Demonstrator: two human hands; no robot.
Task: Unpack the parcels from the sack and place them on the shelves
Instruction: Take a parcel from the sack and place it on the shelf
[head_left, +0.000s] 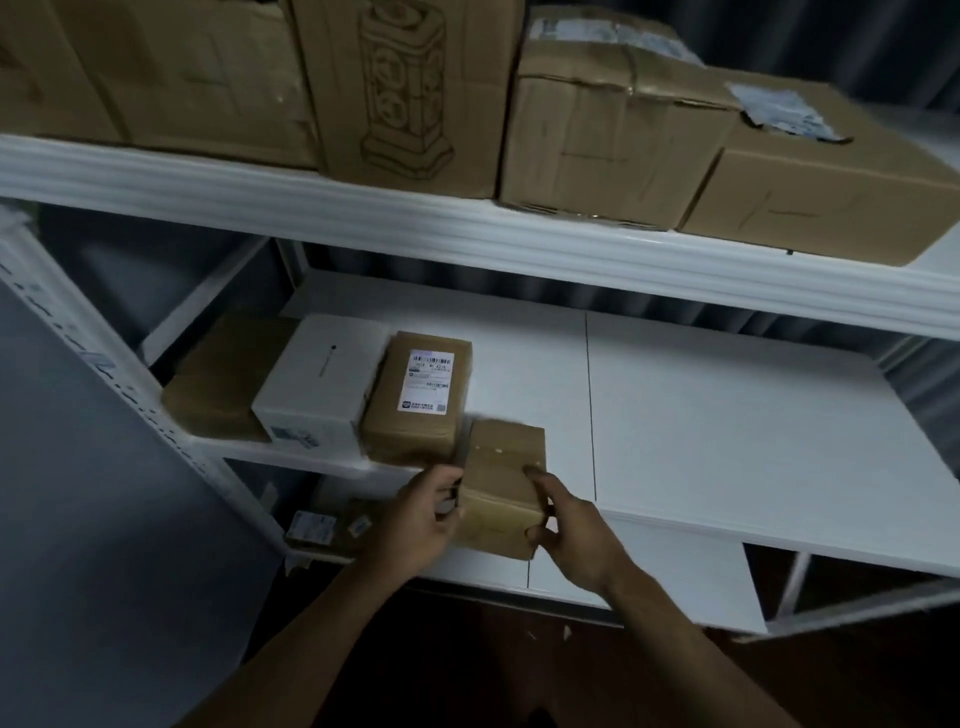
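A small brown cardboard parcel (501, 480) sits at the front edge of the white middle shelf (701, 415), partly overhanging it. My left hand (421, 514) grips its left side and my right hand (571, 525) grips its right side and front corner. Just left of it on the same shelf stands a brown parcel with a white label (418, 397), then a white box (322, 384), then a flat brown parcel (223, 374). The sack is out of view.
The top shelf (467, 228) holds several large cardboard boxes (410, 88). A lower shelf (649, 566) carries a labelled parcel (332, 525) at its left. The white upright post (104, 364) runs down the left side. Dark floor lies below.
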